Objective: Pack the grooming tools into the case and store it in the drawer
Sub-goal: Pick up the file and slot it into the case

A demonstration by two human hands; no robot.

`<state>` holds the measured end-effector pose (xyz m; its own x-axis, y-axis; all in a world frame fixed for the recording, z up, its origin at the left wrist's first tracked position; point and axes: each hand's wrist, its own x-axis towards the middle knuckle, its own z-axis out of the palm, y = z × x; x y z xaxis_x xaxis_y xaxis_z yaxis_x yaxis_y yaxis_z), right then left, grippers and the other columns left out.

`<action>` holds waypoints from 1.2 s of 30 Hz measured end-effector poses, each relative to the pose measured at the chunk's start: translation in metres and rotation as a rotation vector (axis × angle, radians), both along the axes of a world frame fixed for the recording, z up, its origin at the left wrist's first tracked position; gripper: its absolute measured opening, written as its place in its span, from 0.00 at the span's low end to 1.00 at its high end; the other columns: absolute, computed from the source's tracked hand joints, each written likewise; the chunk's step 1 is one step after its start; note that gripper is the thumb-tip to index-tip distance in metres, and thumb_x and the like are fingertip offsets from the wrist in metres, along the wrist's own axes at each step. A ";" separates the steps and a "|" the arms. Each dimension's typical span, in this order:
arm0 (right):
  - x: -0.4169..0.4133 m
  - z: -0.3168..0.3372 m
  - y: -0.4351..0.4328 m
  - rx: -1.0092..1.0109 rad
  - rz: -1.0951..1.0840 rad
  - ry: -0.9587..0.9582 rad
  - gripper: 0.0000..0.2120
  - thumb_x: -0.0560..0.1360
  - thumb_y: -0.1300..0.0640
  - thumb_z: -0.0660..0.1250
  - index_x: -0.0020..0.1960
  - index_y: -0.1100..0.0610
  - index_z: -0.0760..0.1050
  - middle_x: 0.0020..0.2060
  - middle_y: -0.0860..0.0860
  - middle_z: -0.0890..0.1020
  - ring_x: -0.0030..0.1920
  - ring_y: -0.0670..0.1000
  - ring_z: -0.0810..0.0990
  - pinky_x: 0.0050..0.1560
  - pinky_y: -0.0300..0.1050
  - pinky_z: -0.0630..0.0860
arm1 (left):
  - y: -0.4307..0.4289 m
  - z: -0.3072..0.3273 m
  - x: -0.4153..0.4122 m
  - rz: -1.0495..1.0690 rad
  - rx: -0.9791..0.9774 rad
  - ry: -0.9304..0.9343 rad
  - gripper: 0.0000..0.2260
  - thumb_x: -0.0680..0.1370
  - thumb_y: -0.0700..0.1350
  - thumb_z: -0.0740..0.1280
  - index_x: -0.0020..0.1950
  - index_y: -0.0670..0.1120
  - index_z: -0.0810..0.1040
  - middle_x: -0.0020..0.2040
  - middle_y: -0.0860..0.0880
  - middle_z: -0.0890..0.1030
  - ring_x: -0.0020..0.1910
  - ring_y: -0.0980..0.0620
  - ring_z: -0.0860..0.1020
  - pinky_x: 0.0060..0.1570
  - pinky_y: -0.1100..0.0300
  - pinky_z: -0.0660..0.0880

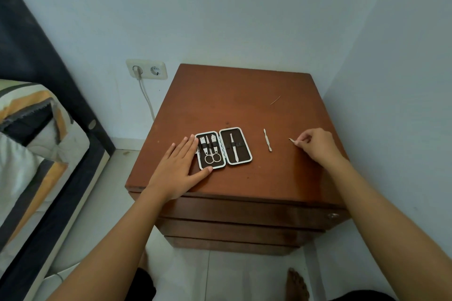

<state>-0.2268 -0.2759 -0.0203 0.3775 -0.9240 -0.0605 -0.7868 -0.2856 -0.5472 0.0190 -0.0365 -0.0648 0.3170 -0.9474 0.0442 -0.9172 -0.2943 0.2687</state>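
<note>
An open grooming case (223, 147) lies flat on the brown nightstand top (239, 105). Its left half holds scissors and clippers under elastic bands; its right half holds tweezers. My left hand (182, 168) rests flat on the wood with fingers spread, touching the case's left edge. A slim metal cuticle tool (267, 140) lies loose to the right of the case. Farther right, my right hand (315, 144) pinches a small metal tool (291, 140) at the tabletop, only its tip showing.
The nightstand has several shut drawers (244, 212) below its front edge, one with a small knob (332, 215) at right. A thin splinter (275, 100) lies near the back. A bed (36, 154) stands left; a wall socket with a cable (146, 69) is behind. My bare foot (297, 284) is on the floor.
</note>
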 end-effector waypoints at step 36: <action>0.069 -0.022 0.135 -0.513 0.407 -0.122 0.09 0.75 0.57 0.63 0.47 0.60 0.81 0.40 0.54 0.75 0.42 0.54 0.73 0.39 0.50 0.73 | 0.000 -0.003 -0.001 0.006 -0.044 0.002 0.41 0.71 0.71 0.45 0.77 0.48 0.44 0.78 0.52 0.47 0.75 0.57 0.43 0.72 0.58 0.38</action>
